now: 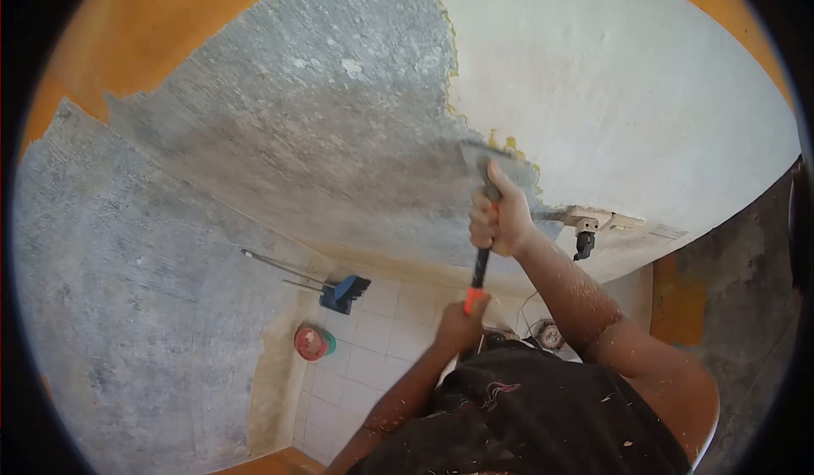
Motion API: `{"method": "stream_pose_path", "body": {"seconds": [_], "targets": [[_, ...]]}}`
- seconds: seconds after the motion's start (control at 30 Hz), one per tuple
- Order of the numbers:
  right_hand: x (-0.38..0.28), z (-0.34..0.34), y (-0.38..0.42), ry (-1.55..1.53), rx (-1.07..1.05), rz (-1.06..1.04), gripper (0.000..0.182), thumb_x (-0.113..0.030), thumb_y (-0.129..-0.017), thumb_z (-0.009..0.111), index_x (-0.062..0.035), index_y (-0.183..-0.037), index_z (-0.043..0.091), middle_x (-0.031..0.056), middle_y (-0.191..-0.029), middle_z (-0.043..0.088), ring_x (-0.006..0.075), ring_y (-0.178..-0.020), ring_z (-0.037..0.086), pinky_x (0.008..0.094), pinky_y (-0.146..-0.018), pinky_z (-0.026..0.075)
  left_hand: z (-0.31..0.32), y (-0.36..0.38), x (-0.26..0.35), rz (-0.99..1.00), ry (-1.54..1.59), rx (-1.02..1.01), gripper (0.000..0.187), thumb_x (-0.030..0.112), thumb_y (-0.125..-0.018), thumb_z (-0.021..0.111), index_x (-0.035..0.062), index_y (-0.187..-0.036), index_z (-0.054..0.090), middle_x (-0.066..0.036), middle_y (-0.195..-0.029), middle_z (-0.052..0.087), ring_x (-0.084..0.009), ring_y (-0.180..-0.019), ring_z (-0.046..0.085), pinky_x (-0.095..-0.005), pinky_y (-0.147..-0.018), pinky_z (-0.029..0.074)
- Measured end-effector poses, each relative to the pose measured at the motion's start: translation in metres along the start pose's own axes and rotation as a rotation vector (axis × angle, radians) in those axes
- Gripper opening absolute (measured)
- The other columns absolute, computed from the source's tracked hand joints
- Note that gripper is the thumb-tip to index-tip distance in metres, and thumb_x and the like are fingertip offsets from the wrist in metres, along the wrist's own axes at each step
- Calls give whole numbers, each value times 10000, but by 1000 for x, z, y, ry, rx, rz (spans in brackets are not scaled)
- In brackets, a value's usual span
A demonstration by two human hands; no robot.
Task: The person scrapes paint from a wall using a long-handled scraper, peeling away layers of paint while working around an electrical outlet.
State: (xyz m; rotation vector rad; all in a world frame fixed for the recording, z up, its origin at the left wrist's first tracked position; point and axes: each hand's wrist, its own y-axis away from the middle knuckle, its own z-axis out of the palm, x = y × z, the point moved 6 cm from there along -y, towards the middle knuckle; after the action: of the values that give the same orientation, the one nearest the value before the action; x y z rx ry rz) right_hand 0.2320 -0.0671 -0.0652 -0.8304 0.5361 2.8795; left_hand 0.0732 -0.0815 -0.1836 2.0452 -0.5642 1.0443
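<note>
A long-handled wall scraper (482,265) with a black and orange handle is held in both hands. My right hand (506,214) wraps round the upper shaft near the blade, its thumb laid along the shaft. Lower down, my left hand (460,326) is closed round the orange end of the handle. The wide blade meets the wall at the ragged edge between the bare grey plaster (331,111) and the white paint layer (593,77). Yellowish paint remnants (510,144) show just beyond the blade. Pale flakes cling to my right arm and dark shirt.
A wall socket (587,224) with a black plug sits right of the blade. On the tiled floor (365,339) below are a blue dustpan (343,294) with long handles beside it and a red bucket (312,342). Another grey wall (144,305) rises at the left.
</note>
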Motion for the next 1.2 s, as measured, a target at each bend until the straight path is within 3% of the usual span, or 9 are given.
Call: {"method": "stream_pose_path", "body": {"seconds": [0.07,0.33,0.37,0.57,0.73,0.87,0.93,1.13,1.2], "targets": [[-2,10,-3,-26,-95,5,604,-677,-801,395,-179,-491,252,-59,-399,190,96,-325,161,257,-356,160,-24,3,18,79,-25,0,540,450,-849,544,-50,-645,555,-158,-511,529,-195,-488,548,-353,-497,419],[2,-2,-1,-15,-61,2,598,-674,-803,394,-182,-496,249,-61,-400,180,93,-329,153,258,-360,153,7,-9,-21,-54,71,-7,541,474,-825,570,-34,-639,567,-131,-505,516,-179,-481,508,-361,-500,416],[-12,18,2,-33,-110,-3,596,-671,-805,395,-182,-496,249,-61,-397,184,92,-327,161,256,-356,153,-13,-4,11,89,-46,33,450,433,-864,527,53,-623,518,-27,-473,484,-118,-408,494,-287,-401,388],[14,-18,-5,-24,-66,-65,599,-682,-802,392,-185,-497,254,-63,-398,191,87,-328,173,253,-358,164,4,-13,-27,54,32,-19,439,419,-865,538,50,-629,515,-19,-481,485,-124,-402,486,-283,-397,383],[-19,27,3,-11,-158,-29,594,-653,-814,418,-165,-508,268,-48,-405,213,99,-339,182,266,-379,178,-16,-8,22,114,-15,23,424,408,-865,545,52,-637,510,-15,-489,477,-110,-416,485,-260,-396,374],[-12,15,5,-53,-63,-87,590,-644,-819,421,-164,-512,269,-48,-409,211,97,-343,196,263,-380,188,-13,-5,7,84,82,6,392,389,-868,548,58,-664,499,2,-494,462,-98,-404,462,-250,-392,365],[15,-18,-3,-5,-5,-21,588,-651,-815,418,-167,-512,276,-52,-406,211,95,-339,182,262,-376,183,16,-6,-33,-157,197,-54,505,447,-845,560,0,-609,545,-59,-498,499,-142,-483,502,-321,-488,406],[-13,28,-6,94,-52,-16,587,-648,-812,423,-170,-506,274,-52,-404,209,97,-342,156,266,-385,169,-8,-9,5,-5,240,-23,476,435,-854,559,35,-599,522,-20,-492,497,-93,-445,473,-283,-434,382],[-12,28,-5,57,-8,-36,591,-650,-810,426,-163,-505,284,-49,-404,209,99,-344,158,268,-383,170,-9,-8,6,6,346,-47,311,318,-904,507,73,-716,475,37,-520,406,-75,-393,408,-246,-354,330]]}}
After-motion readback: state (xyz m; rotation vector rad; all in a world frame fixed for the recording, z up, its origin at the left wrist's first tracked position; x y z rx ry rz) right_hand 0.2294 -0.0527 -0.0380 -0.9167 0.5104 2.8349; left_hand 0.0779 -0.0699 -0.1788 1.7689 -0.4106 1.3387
